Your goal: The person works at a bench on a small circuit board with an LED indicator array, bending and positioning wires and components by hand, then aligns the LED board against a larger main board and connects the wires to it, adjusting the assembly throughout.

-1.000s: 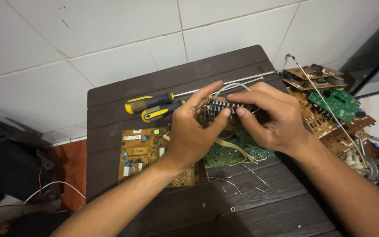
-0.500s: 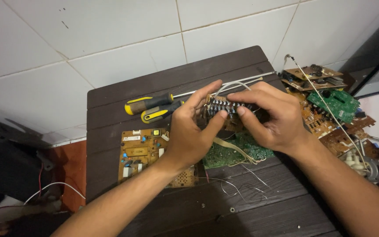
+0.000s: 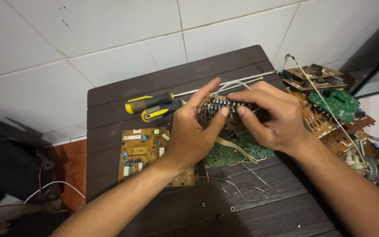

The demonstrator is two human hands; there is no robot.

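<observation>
Both my hands hold a small brown circuit board with a row of dark components (image 3: 225,105) above the dark wooden table (image 3: 163,83). My left hand (image 3: 194,131) grips its left end, thumb under the component row and forefinger stretched above it. My right hand (image 3: 270,116) wraps around its right end and hides most of it. White wires (image 3: 235,84) loop up from behind the board. Beneath my hands lies a green circuit board (image 3: 233,153) with a beige ribbon cable (image 3: 237,151).
Two yellow-and-black screwdrivers (image 3: 154,107) lie on the table's far left. A tan circuit board (image 3: 143,151) rests left of my left wrist. Loose thin wires and small screws (image 3: 233,188) dot the near table. More circuit boards (image 3: 330,105) pile on the floor at right.
My left forefinger has lifted slightly and my right fingers have shifted a little along the board. The board stays held in the same place.
</observation>
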